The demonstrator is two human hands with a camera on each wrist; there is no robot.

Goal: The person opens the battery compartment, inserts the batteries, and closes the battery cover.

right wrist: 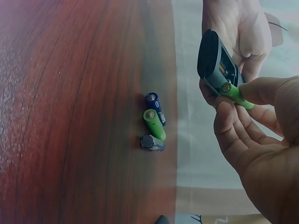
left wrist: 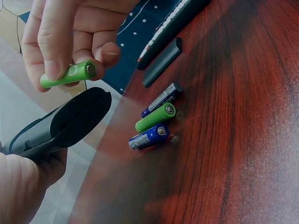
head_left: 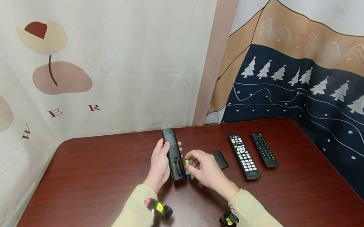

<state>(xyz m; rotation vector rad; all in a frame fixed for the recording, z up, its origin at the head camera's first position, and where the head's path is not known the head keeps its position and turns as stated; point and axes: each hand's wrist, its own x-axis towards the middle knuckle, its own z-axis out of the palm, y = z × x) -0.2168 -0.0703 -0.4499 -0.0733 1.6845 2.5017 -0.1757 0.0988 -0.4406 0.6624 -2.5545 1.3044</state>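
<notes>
In the head view, my left hand (head_left: pixel 160 164) grips a black remote control (head_left: pixel 171 148), back side facing up. Its battery compartment (head_left: pixel 176 167) is uncovered at the near end. My right hand (head_left: pixel 208 170) pinches a green battery (left wrist: pixel 70 74) between thumb and fingers, close beside that near end. Below the hands, another green battery (left wrist: pixel 156 117) lies on the table between two blue batteries, one nearer (left wrist: pixel 149 136) and one with a grey end (left wrist: pixel 163 99). The right wrist view shows the held battery right at the compartment's edge.
A black battery cover (head_left: pixel 220 159) lies just right of my right hand. Beyond it are a larger remote with white buttons (head_left: pixel 244 157) and a smaller black remote (head_left: pixel 264 150). The dark red table (head_left: pixel 93 185) ends at printed curtains (head_left: pixel 136 59).
</notes>
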